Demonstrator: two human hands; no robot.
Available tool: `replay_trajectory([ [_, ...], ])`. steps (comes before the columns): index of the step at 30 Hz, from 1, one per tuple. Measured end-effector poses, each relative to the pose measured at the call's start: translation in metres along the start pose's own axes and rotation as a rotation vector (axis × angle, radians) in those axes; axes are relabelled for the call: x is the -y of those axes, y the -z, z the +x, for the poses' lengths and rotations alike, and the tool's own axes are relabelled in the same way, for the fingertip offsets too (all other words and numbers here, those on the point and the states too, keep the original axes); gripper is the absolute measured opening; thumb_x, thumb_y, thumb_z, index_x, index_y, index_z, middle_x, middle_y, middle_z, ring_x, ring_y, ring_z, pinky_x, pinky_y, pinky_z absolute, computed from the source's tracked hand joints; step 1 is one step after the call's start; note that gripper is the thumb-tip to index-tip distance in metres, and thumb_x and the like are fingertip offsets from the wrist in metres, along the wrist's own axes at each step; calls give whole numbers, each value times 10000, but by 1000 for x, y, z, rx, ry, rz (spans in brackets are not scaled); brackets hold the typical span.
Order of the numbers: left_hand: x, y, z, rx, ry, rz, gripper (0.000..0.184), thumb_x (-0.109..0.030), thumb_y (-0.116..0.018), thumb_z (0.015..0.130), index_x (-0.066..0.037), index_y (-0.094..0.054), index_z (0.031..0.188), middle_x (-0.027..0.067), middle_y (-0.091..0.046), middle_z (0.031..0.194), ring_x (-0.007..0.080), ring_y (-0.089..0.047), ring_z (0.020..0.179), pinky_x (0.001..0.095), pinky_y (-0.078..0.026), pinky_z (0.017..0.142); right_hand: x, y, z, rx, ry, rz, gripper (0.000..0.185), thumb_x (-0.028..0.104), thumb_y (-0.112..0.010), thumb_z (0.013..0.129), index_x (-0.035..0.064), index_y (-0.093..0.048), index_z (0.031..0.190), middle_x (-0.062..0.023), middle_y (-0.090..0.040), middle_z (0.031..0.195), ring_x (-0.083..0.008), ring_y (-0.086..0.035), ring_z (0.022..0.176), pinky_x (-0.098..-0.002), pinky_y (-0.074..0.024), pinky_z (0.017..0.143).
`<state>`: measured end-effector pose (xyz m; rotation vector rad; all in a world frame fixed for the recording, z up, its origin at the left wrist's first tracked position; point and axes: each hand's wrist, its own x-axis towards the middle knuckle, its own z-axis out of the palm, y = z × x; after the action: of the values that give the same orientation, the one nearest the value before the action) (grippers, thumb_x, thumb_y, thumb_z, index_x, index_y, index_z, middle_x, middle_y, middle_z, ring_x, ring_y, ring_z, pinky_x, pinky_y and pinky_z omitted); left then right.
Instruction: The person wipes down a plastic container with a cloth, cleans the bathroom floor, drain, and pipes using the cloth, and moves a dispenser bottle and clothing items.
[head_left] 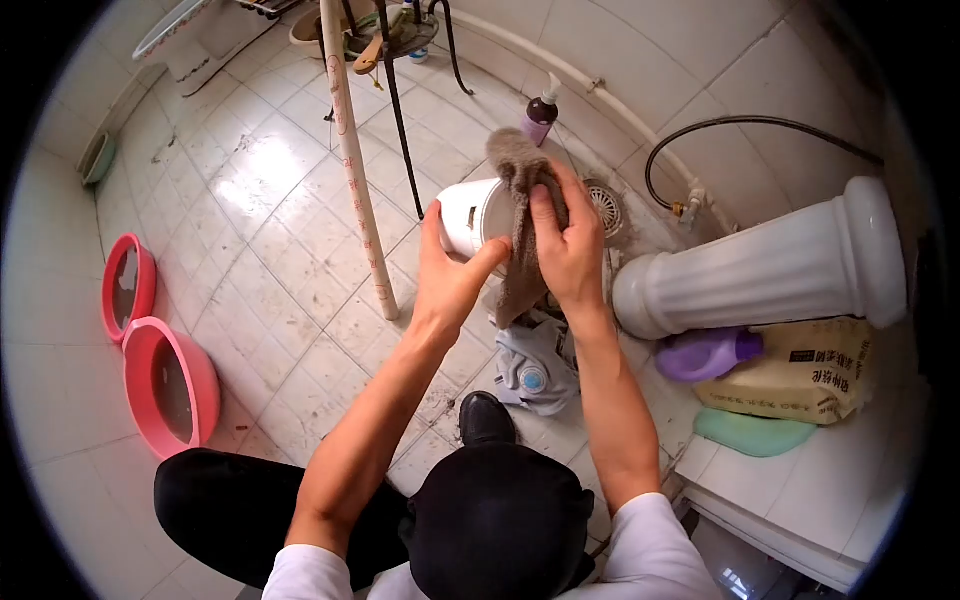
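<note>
My left hand is wrapped round a white cylindrical container, tilted on its side with its end facing right. A small dark mark shows on that end's rim. My right hand grips a grey-brown cloth, thumb on top, against the container's right end. The cloth hangs down and hides part of that end. Below the hands, a crumpled grey-white bag or cloth with a round blue-and-white piece lies on the tiles. Behind the cloth stands a dark pump bottle with a purple label.
A pale pole and a black metal stand rise ahead. Right are a floor drain, a white pedestal, a purple bottle and a yellow bag. Two pink basins sit left. A dark shoe is below.
</note>
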<state>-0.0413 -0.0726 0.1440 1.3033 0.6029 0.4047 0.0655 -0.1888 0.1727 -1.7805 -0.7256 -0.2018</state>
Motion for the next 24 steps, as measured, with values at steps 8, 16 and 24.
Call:
replay_trajectory([
  [8,-22,13,11,34,224,-104,1107,-435,-798,868,-8,-138,1647,240,-417,1548,353,-470,1401,519,-495,1065,8,5,-28,-86,-80,240,372,189,-483,1126,-21,-563,1423,-145,-652,1370,-238,-624,1246,-362,-467,1089],
  [16,-2,5,8,69,-196,43,1084,-195,-779,777,68,-138,1611,274,-400,1529,369,-444,1420,405,-448,1135,22,-9,-12,-74,97,-179,554,275,-696,996,69,-539,1485,-238,-490,1531,-477,-373,1467,-539,-302,1199],
  [24,-6,-4,-6,-24,-362,210,1189,-277,-848,720,44,-121,1605,268,-314,1400,411,-491,1255,468,-506,1017,-7,-12,-21,-239,-320,152,386,207,-517,1095,-72,-584,1354,-229,-661,1306,-352,-635,1204,-401,-468,1046],
])
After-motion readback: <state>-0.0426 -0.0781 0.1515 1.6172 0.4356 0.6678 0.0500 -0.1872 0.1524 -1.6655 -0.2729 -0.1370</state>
